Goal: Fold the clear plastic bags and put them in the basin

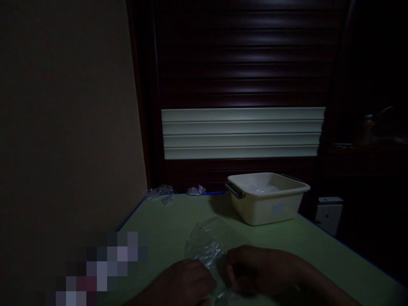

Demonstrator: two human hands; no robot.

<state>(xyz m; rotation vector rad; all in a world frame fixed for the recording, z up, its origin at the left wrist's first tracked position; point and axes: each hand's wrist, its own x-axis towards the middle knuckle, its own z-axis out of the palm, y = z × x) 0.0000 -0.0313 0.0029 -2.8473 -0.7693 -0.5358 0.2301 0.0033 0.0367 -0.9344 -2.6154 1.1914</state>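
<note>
A clear plastic bag [207,242] lies on the green tabletop [178,225], its film crinkled and shiny. My left hand [185,280] is at the bag's near left side, fingers curled and closed over its edge. Opposite it, my right hand [251,270] has its fingers bent inward in a pinch beside the film. More clear film shows between and below the two hands. The dim light and the backs of my hands hide what the fingertips grip.
A cream plastic tub [270,208] with dark handles stands at the back right, clear plastic inside. Crumpled plastic bags [159,191] and small packets [196,191] lie along the back edge. A wall [70,127] borders the left. A white box-shaped object [330,216] is beyond the right edge.
</note>
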